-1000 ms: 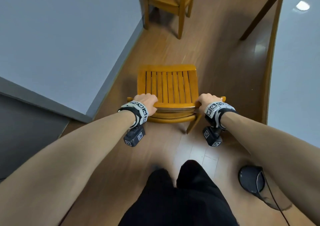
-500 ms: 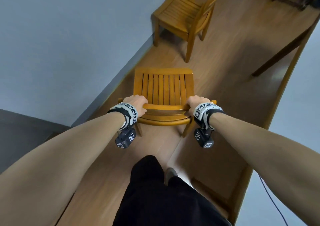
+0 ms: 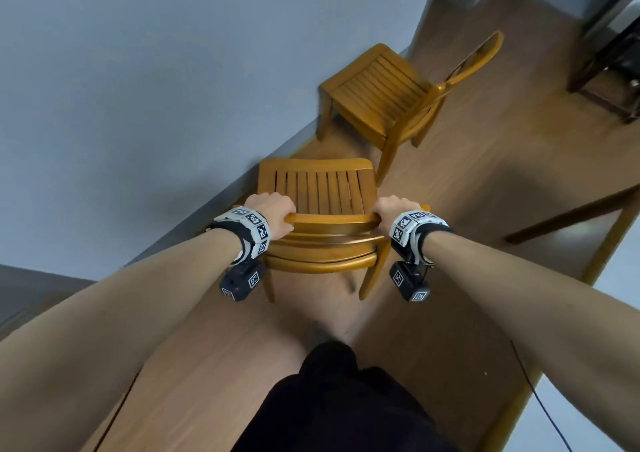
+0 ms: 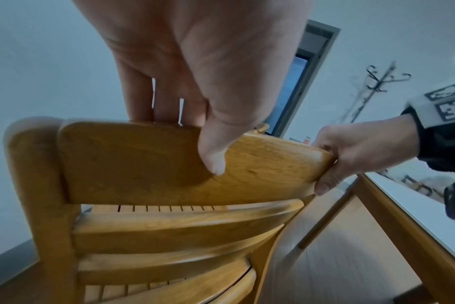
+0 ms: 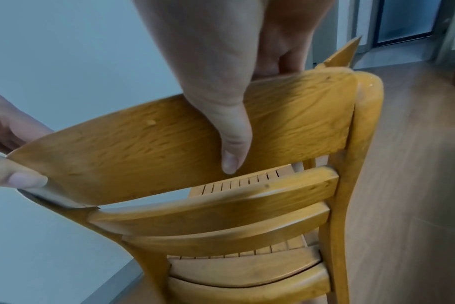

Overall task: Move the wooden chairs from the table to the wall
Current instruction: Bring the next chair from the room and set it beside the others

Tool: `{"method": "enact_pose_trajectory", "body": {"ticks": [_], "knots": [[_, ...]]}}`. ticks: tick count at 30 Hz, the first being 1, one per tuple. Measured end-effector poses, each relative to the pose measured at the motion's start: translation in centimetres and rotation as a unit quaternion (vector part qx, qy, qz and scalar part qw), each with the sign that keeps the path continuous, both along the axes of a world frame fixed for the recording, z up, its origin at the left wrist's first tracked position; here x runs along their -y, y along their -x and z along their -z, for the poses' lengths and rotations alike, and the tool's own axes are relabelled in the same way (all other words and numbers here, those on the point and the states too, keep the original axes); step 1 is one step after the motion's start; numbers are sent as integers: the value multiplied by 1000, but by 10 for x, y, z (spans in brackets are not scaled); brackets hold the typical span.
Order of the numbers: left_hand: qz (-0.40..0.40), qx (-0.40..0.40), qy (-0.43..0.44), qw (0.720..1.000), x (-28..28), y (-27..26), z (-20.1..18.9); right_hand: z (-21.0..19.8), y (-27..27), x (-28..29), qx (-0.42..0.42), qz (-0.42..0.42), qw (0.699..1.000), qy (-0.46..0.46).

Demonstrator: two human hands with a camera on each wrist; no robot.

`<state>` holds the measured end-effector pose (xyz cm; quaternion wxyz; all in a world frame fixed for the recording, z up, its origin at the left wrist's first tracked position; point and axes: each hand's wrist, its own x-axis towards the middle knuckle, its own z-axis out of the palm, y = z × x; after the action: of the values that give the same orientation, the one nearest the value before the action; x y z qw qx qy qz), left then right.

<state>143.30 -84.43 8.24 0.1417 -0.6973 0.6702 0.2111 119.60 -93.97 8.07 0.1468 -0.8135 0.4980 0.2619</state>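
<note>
Held chair: honey-yellow varnished wooden chair [image 3: 320, 205] with a slatted seat, a broad curved top rail [image 4: 169, 156] showing speckled grain, and two narrower curved rails below it
Second chair: same wood and slatted seat, second chair [image 3: 384, 105] standing just beyond the held one, its seat front close to the wall
Left hand: left hand [image 3: 272, 214] grips the left end of the top rail, fingers curled over the front edge, thumb [image 4: 213, 156] pressed flat against the back face
Right hand: right hand [image 3: 394, 209] grips the right end of the same rail in the same way, thumb [image 5: 233, 144] pointing down the back face, fingers wrapped out of sight over the top
Arms: both forearms bare and stretched forward, each with a white marker-patterned wrist band [image 3: 254, 231] and a black camera block slung below
Position of held chair: beside the wall, seat facing away from the person, back rail nearest the body; whether its legs touch the floor cannot be told
Wall: smooth pale blue-grey wall [image 3: 156, 70] with a grey baseboard [image 3: 221, 205]
Floor: brown wood-grain planks, floor [image 3: 467, 209]
Table: wood-edged table [image 4: 403, 207] with a pale top on the right, one slanted leg visible
Room beyond: dark-framed doorway [image 4: 307, 72] and a blurred coat stand [image 4: 372, 86]
</note>
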Motion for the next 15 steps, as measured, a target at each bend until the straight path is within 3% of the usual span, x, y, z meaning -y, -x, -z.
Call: {"method": "enact_pose_trajectory", "body": {"ticks": [8, 15], "knots": [[-61, 0, -1, 998, 77, 19, 6, 9, -6, 122, -4, -50, 999, -17], [-165, 4, -10, 986, 144, 48, 9, 14, -9, 227, -1, -160, 987, -16]]}}
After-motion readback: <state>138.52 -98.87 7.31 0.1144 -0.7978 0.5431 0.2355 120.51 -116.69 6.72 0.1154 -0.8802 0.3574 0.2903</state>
